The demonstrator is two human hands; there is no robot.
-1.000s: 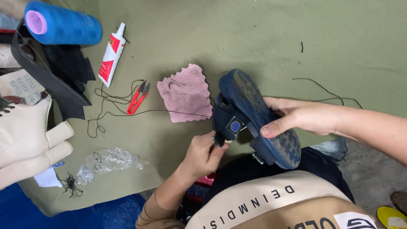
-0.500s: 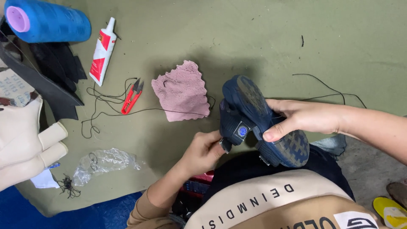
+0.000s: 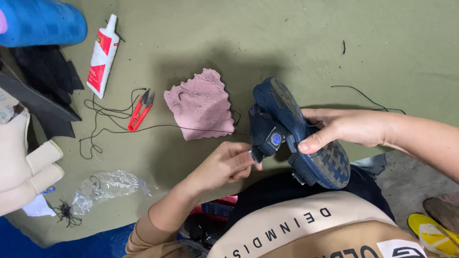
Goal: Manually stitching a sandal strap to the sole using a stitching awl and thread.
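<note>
Gripping navy sandal (image 3: pixel 296 129): right hand (image 3: pixel 342 126) fingers; left hand (image 3: pixel 224 165) fingers pinching strap (image 3: pixel 265 141); pink cloth (image 3: pixel 201 105), red snips (image 3: pixel 139 110) nearby.

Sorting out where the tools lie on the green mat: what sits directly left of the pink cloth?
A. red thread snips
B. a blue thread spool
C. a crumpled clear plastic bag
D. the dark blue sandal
A: the red thread snips lie on the mat just left of the pink cloth, among loose black thread.
</note>
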